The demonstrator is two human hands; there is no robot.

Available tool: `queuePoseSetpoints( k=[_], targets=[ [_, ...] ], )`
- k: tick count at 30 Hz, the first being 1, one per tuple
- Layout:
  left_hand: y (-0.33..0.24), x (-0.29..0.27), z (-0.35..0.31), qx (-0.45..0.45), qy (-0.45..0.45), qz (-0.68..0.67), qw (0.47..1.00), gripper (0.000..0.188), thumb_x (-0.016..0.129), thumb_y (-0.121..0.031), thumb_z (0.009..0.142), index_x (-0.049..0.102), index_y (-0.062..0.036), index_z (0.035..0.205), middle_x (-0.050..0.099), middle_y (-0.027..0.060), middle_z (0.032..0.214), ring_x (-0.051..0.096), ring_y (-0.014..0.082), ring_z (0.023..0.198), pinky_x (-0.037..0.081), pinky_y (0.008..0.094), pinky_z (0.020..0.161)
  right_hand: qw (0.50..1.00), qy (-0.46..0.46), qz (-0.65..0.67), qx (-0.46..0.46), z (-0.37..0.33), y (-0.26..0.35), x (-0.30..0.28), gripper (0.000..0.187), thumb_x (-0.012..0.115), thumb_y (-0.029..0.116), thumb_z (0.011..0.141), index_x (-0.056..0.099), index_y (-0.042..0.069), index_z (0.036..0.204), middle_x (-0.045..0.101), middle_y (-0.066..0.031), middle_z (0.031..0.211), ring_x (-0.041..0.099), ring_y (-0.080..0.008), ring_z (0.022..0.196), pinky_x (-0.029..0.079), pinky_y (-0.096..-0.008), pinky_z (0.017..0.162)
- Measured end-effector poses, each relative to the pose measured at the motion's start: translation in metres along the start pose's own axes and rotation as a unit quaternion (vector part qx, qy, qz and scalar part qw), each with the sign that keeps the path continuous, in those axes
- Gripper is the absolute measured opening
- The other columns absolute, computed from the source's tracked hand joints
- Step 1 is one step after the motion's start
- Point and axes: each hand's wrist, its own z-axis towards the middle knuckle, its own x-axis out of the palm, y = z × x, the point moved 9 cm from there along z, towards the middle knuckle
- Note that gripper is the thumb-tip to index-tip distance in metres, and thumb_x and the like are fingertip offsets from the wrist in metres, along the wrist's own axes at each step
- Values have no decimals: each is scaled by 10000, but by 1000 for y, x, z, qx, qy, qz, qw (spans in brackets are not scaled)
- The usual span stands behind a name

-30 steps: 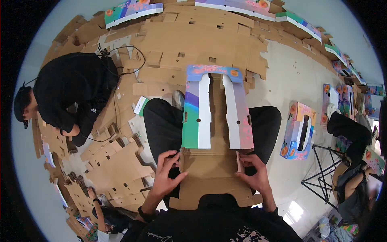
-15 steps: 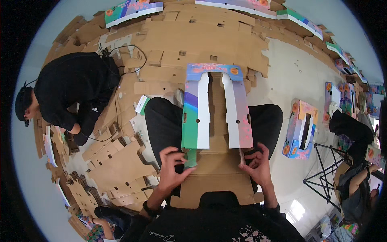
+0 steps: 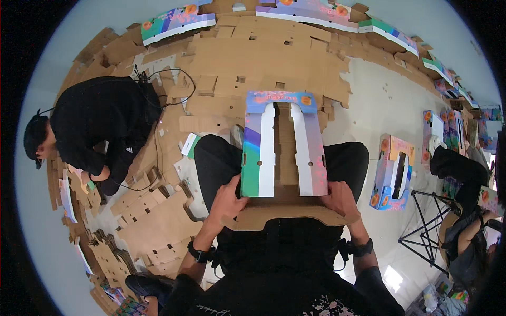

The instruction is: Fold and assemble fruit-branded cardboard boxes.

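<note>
Left hand (image 3: 227, 203) and right hand (image 3: 341, 199) are gripping the printed cardboard box blank (image 3: 283, 145), fingers closed on its lower corners; uneven pressure could be creasing a flap crooked.

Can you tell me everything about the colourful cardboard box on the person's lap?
The cardboard box lies half folded across the person's knees, stretching away from them. Two long printed flaps, white along their inner edges, purple, green and pink outside, are turned inward over a plain brown middle, and a blue end panel with orange spots joins them at the far end. A plain brown flap sticks out at the near end. The left hand grips the near left corner, the right hand the near right corner.
</note>
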Motion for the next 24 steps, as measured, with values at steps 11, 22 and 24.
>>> queuePoseSetpoints(
  k=[11,22,24],
  targets=[
    [-23,-29,-34,-44,54,-245,967,709,634,-6,813,443,-87,1491,417,134,1561,686,230,1016,535,332,789,966,156,206,17,-44,-14,-10,458,708,181,875,587,12,1282,709,-135,937,684,-211,808,548,-353,747],
    [-27,-30,-25,83,-5,-95,992,595,779,-174,842,477,-6,1326,651,119,1118,642,266,1002,502,348,879,961,-44,271,-21,-43,1,-20,765,887,196,744,506,45,1390,634,-97,1186,630,-215,1074,527,-353,897],
    [-21,-27,-8,60,-58,-234,969,556,761,-175,865,461,14,1293,629,108,990,631,229,889,513,366,813,970,-34,237,-33,-38,-7,-15,582,829,157,812,557,14,1307,648,-91,1161,633,-206,1060,526,-347,888]
  ],
)
